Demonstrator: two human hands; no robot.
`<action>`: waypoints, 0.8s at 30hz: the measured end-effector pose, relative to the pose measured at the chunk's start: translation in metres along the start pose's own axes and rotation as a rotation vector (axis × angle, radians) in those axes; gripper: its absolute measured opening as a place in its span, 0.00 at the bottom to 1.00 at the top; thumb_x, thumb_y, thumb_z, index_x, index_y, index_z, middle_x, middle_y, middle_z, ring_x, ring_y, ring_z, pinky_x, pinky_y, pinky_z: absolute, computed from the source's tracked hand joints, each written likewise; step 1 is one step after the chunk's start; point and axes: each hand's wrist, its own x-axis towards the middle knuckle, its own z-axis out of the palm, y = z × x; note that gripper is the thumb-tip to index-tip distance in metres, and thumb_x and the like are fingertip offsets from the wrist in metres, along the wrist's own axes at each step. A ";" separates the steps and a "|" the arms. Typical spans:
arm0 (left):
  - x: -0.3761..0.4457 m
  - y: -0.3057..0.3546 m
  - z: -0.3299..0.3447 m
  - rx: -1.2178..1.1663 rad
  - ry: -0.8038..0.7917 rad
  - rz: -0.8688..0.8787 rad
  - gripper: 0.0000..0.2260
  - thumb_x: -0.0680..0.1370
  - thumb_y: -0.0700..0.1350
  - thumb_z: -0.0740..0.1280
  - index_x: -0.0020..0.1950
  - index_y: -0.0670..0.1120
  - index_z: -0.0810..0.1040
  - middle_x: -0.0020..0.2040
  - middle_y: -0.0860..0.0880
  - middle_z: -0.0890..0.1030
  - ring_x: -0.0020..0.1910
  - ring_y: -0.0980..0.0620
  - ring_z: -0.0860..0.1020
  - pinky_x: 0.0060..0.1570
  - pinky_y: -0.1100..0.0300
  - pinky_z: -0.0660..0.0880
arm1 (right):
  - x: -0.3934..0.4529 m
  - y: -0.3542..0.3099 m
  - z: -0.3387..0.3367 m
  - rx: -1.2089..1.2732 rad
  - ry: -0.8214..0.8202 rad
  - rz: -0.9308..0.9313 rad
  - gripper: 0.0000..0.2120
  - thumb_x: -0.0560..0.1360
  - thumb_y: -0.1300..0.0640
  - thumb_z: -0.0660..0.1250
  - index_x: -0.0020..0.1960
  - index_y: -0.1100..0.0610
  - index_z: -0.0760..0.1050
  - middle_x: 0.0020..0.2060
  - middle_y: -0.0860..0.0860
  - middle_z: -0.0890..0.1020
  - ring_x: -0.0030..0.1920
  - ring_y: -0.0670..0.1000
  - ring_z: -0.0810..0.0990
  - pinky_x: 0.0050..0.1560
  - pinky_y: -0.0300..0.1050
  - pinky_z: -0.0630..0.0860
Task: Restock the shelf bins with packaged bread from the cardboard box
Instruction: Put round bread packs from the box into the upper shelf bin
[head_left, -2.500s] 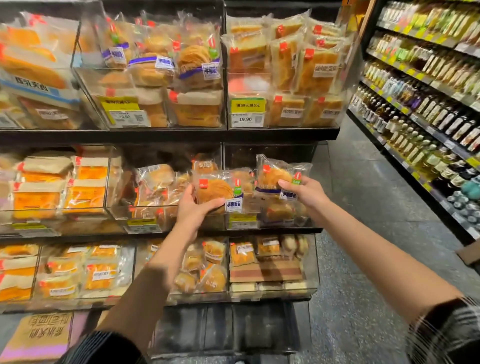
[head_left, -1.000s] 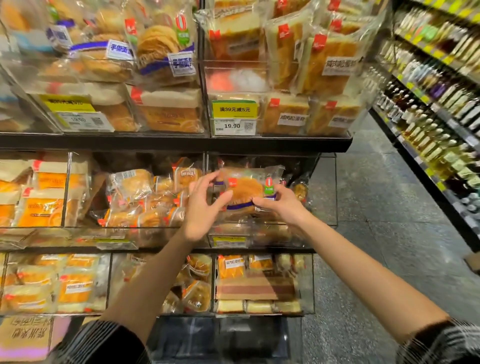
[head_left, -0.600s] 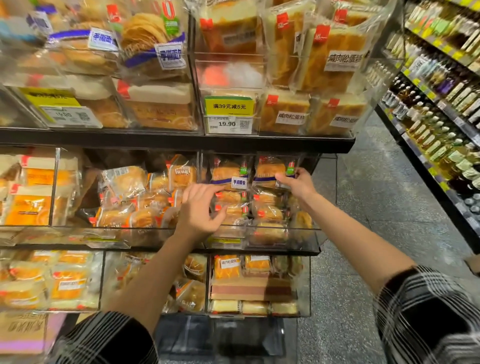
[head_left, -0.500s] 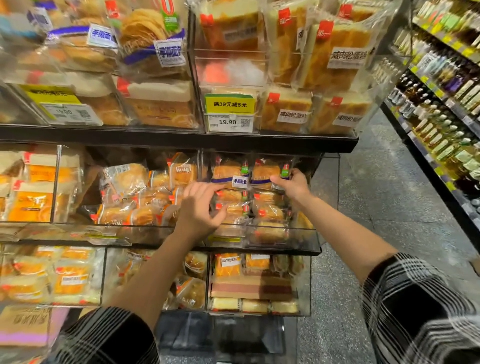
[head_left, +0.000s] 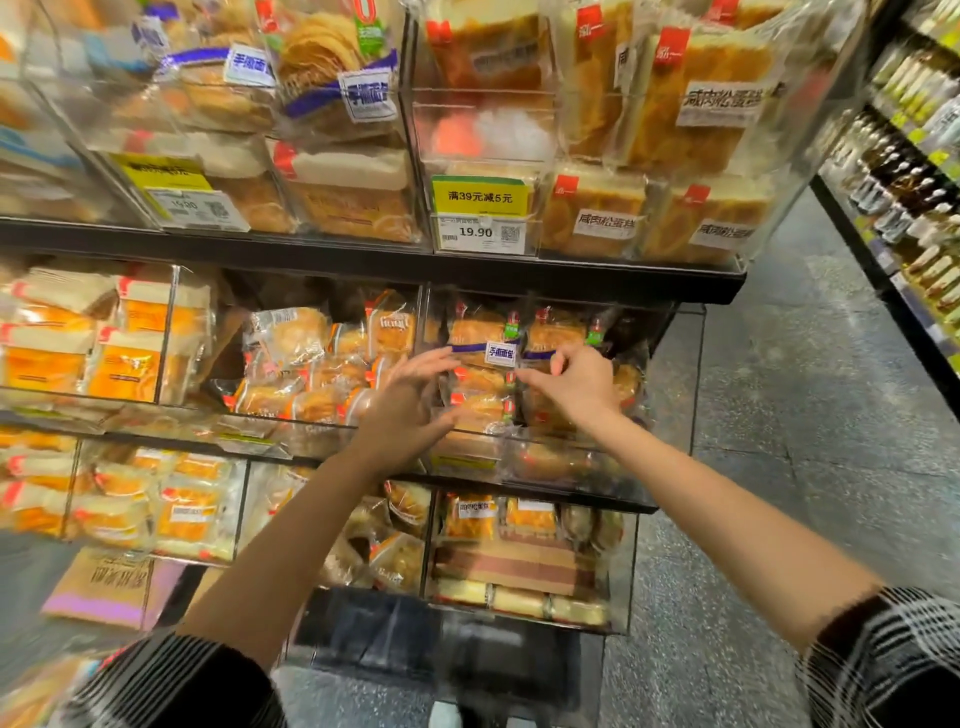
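Note:
Two packaged breads with purple bands, the left pack (head_left: 480, 338) and the right pack (head_left: 553, 335), sit side by side on top of the stack in the clear middle-shelf bin (head_left: 550, 448). My left hand (head_left: 410, 395) hovers in front of that bin with its fingers spread and holds nothing. My right hand (head_left: 579, 384) is just below the right pack, fingers loosely bent, its index finger stretched left across the packs underneath. Neither hand grips a pack.
More clear bins of bread fill the top shelf (head_left: 363, 260) and the bottom row (head_left: 519, 561). A yellow price tag (head_left: 480, 213) reads 19.90. A brown printed carton (head_left: 104, 582) lies low at the left. Bottle shelves (head_left: 914, 182) line the grey aisle floor (head_left: 779, 415) at the right.
Both hands carried a pack each into the middle bin, set them on top of the stack and let go. The hands have since drawn back and downward.

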 end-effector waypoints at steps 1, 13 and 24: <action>-0.006 0.002 -0.006 -0.032 0.009 0.002 0.24 0.74 0.50 0.68 0.69 0.52 0.68 0.69 0.55 0.67 0.70 0.57 0.64 0.71 0.50 0.62 | -0.005 -0.009 0.002 -0.009 -0.054 -0.040 0.20 0.69 0.48 0.74 0.32 0.54 0.66 0.28 0.47 0.73 0.32 0.44 0.72 0.32 0.40 0.65; -0.141 -0.016 -0.132 -0.133 -0.177 -0.466 0.04 0.73 0.47 0.72 0.43 0.55 0.78 0.43 0.54 0.81 0.42 0.60 0.78 0.49 0.55 0.76 | -0.079 -0.153 0.067 -0.171 -0.436 -0.521 0.11 0.73 0.52 0.70 0.39 0.60 0.76 0.34 0.51 0.77 0.38 0.50 0.75 0.37 0.43 0.66; -0.395 -0.085 -0.242 -0.022 -0.315 -0.906 0.19 0.76 0.56 0.66 0.63 0.46 0.76 0.55 0.46 0.80 0.56 0.46 0.78 0.56 0.56 0.73 | -0.247 -0.286 0.249 -0.310 -0.892 -0.714 0.09 0.74 0.59 0.69 0.36 0.56 0.75 0.33 0.53 0.82 0.31 0.44 0.79 0.38 0.41 0.76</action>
